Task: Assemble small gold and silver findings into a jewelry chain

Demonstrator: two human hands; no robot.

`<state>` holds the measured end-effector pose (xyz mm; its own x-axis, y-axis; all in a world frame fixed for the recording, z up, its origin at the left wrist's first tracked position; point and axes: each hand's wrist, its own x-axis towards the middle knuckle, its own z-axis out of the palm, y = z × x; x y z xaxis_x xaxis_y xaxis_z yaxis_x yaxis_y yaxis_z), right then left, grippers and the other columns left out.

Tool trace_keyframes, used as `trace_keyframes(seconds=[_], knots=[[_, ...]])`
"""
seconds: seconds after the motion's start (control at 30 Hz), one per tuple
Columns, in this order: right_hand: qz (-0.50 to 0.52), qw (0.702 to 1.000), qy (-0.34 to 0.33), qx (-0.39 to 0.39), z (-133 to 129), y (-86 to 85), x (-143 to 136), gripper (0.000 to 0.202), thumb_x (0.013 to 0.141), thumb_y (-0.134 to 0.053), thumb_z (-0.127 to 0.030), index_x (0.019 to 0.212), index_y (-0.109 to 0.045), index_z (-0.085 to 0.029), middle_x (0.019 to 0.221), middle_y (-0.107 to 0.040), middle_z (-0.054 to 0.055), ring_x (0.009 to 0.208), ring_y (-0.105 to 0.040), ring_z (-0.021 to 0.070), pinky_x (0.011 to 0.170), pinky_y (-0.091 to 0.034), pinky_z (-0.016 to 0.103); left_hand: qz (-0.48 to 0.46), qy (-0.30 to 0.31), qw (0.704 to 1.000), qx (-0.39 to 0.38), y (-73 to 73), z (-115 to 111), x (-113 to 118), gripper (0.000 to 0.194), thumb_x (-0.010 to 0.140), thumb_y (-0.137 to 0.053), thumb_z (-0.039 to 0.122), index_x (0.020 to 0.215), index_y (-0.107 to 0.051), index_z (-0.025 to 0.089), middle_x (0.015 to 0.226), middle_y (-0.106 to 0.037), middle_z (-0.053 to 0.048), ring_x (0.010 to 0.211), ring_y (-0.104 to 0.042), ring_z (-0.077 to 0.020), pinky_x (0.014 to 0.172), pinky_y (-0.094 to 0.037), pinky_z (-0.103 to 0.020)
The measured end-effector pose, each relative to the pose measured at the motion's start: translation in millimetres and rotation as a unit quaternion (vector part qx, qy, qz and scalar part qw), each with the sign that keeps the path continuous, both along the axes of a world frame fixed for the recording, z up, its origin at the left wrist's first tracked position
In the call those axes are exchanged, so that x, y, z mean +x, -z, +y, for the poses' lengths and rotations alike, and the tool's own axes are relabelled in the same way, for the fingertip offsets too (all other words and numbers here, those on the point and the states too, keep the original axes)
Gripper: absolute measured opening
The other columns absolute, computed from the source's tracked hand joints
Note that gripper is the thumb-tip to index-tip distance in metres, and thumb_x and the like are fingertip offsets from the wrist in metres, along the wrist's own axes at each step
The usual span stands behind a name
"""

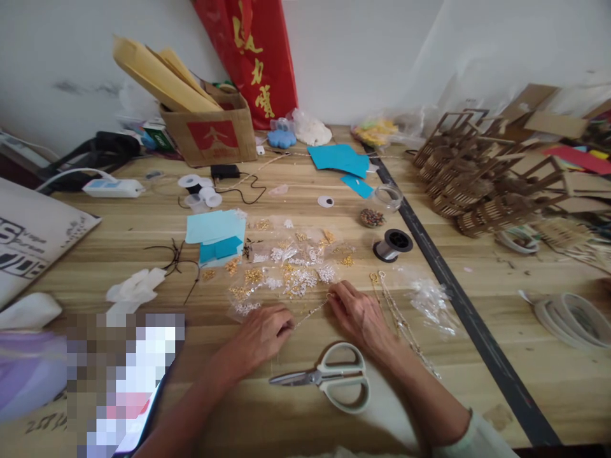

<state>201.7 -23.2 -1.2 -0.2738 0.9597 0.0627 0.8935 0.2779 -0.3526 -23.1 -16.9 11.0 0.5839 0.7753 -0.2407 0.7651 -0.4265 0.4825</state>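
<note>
A thin beaded chain (311, 313) stretches between my two hands just above the wooden table. My left hand (267, 331) is closed in a pinch at the chain's lower left end. The other end is pinched by my right hand (356, 312), its fingers pressed together. Small bags of gold and silver beads (298, 278) lie just beyond my hands. Scissors with pale handles (329, 376) rest on the table below them, blades pointing left. More chains (401, 321) lie to the right of my right hand.
A wire spool (397, 243), a bead jar (373, 217) and blue cards (338, 159) are farther back. A phone (138, 388) is at front left. Wooden baskets (477, 184) stand at right, beyond a dark strip (458, 292). A cardboard box (217, 137) stands at back left.
</note>
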Motion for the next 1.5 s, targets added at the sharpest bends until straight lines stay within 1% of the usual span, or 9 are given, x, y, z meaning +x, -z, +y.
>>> trace_keyframes(seconds=[0.13,0.23,0.43,0.63,0.83,0.97,1.2,1.37,1.5], knots=[[0.008,0.997,-0.072,-0.001,-2.4,4.0,-3.3,0.014,0.096,-0.043,-0.019,0.092,-0.056,-0.018,0.088,-0.059,0.002,0.064,-0.056,0.0115,0.055,-0.030,0.024,-0.001,-0.007,1.000,0.017,4.8,-2.3,3.3,0.017,0.087,-0.051,0.018,0.079,-0.066,0.018,0.082,-0.066,-0.004,0.077,-0.060,-0.0176,0.071,-0.043,-0.027],[0.000,0.995,-0.098,-0.002,-2.9,5.6,-5.4,0.013,0.096,-0.044,-0.018,0.093,-0.057,-0.018,0.089,-0.058,0.002,0.065,-0.056,0.0106,0.056,-0.031,0.024,0.005,-0.010,1.000,0.019,6.7,-2.8,5.7,0.016,0.088,-0.051,0.017,0.081,-0.066,0.018,0.083,-0.066,-0.004,0.078,-0.061,-0.0176,0.072,-0.043,-0.027],[-0.033,0.995,-0.097,-0.002,-1.7,8.0,-6.6,0.013,0.095,-0.046,-0.014,0.090,-0.058,-0.018,0.086,-0.058,0.000,0.062,-0.055,0.0099,0.054,-0.030,0.024,0.004,-0.002,1.000,0.024,9.2,-1.8,4.8,0.016,0.088,-0.051,0.017,0.080,-0.065,0.017,0.083,-0.067,-0.004,0.078,-0.061,-0.0180,0.071,-0.042,-0.028],[-0.020,0.995,-0.099,-0.007,-2.2,9.5,-5.8,0.014,0.094,-0.046,-0.013,0.093,-0.058,-0.019,0.086,-0.058,0.000,0.066,-0.057,0.0112,0.056,-0.031,0.024,-0.008,-0.002,1.000,0.023,8.2,-2.4,2.5,0.019,0.088,-0.048,0.015,0.079,-0.065,0.018,0.081,-0.065,-0.003,0.076,-0.059,-0.0169,0.071,-0.041,-0.027],[0.036,0.995,-0.083,-0.042,-0.1,4.8,-2.0,0.016,0.094,-0.045,-0.015,0.101,-0.058,-0.020,0.089,-0.061,0.002,0.070,-0.060,0.0120,0.060,-0.036,0.022,-0.002,-0.001,1.000,0.012,6.2,-1.1,1.8,0.021,0.088,-0.047,0.014,0.078,-0.065,0.018,0.079,-0.065,-0.004,0.075,-0.059,-0.0174,0.070,-0.040,-0.027],[0.069,0.991,-0.094,-0.067,0.6,-2.4,3.1,0.013,0.095,-0.046,-0.016,0.093,-0.058,-0.019,0.087,-0.060,0.001,0.072,-0.060,0.0126,0.063,-0.038,0.023,-0.003,0.004,1.000,0.011,6.5,-0.9,1.2,0.019,0.089,-0.049,0.015,0.079,-0.065,0.017,0.081,-0.065,-0.004,0.076,-0.060,-0.0182,0.070,-0.040,-0.027],[0.008,0.986,-0.149,-0.072,-3.1,-5.9,1.7,0.014,0.093,-0.048,-0.016,0.085,-0.059,-0.019,0.082,-0.060,0.001,0.068,-0.058,0.0127,0.060,-0.036,0.023,-0.005,0.010,1.000,0.019,7.0,-1.7,0.3,0.020,0.091,-0.048,0.019,0.081,-0.065,0.018,0.082,-0.065,-0.004,0.076,-0.060,-0.0175,0.069,-0.039,-0.027],[-0.040,0.983,-0.173,-0.052,-7.2,-0.6,-1.8,0.016,0.091,-0.046,-0.011,0.085,-0.058,-0.019,0.083,-0.061,0.003,0.066,-0.058,0.0131,0.055,-0.033,0.024,-0.008,0.027,0.999,0.029,8.0,-5.0,-1.7,0.018,0.092,-0.047,0.020,0.083,-0.062,0.017,0.086,-0.065,-0.004,0.084,-0.060,-0.0183,0.073,-0.040,-0.028],[-0.067,0.980,-0.185,-0.011,-9.4,8.6,-1.6,0.018,0.091,-0.043,-0.007,0.087,-0.055,-0.019,0.079,-0.061,0.003,0.061,-0.057,0.0140,0.050,-0.029,0.025,-0.019,0.033,0.998,0.041,11.4,-6.1,-3.3,0.016,0.093,-0.047,0.021,0.086,-0.062,0.017,0.088,-0.066,-0.004,0.087,-0.061,-0.0188,0.076,-0.041,-0.029]])
